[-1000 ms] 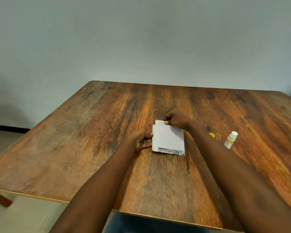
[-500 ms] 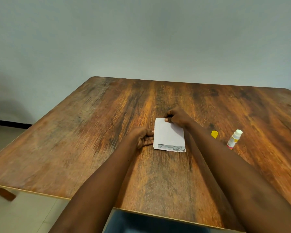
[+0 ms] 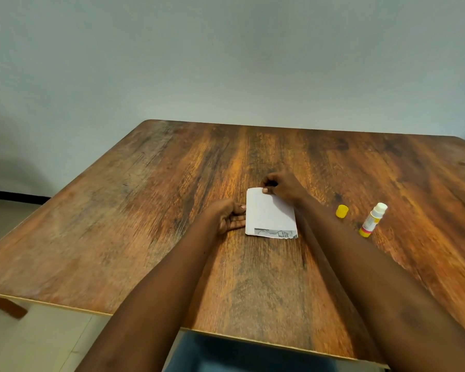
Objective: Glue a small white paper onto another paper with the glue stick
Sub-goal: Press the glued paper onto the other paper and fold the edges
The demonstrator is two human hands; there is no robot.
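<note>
One white paper lies mid-table — I cannot tell whether a second sheet sits beneath it. The right hand pinches its far edge to square it; the left hand, fingers loosely apart, steadies its left edge. Right of the paper: one yellow cap, then one uncapped glue stick — likely already used

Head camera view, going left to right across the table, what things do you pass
left hand → white paper → yellow cap → glue stick. The right hand overlaps the paper's far edge, so it is left out.
</note>
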